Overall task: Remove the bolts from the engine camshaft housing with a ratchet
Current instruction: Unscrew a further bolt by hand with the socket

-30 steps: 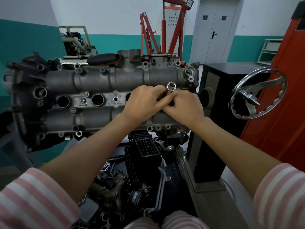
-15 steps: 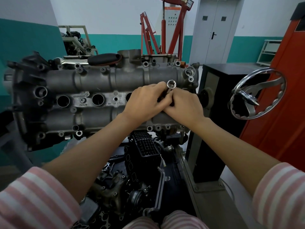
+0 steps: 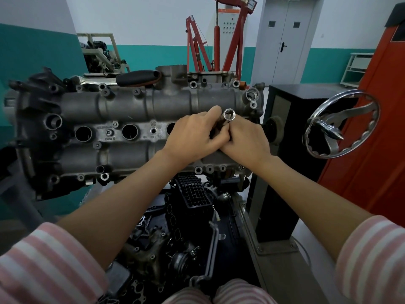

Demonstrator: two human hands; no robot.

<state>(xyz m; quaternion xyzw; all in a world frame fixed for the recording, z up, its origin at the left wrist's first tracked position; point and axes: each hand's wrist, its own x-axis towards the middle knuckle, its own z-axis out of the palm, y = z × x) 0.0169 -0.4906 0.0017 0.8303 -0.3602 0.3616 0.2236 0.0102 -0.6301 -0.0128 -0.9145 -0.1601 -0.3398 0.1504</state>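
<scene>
Both hands, left hand (image 3: pixel 192 137) and right hand (image 3: pixel 245 139), meet over the camshaft housing (image 3: pixel 131 110), fingers curled round a socket tool (image 3: pixel 228 115), its open end facing up.

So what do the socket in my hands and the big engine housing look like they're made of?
Socket: likely chrome-plated steel, bright mirror-like shine. Camshaft housing: probably cast aluminium, dull grey, grainy surface with rounded cast shapes.

Workshop clutter round the engine stand
A chrome handwheel (image 3: pixel 341 125) sits beside a black cabinet (image 3: pixel 282 150); a red engine hoist (image 3: pixel 219 40) stands before the grey double door (image 3: pixel 285 40).
</scene>
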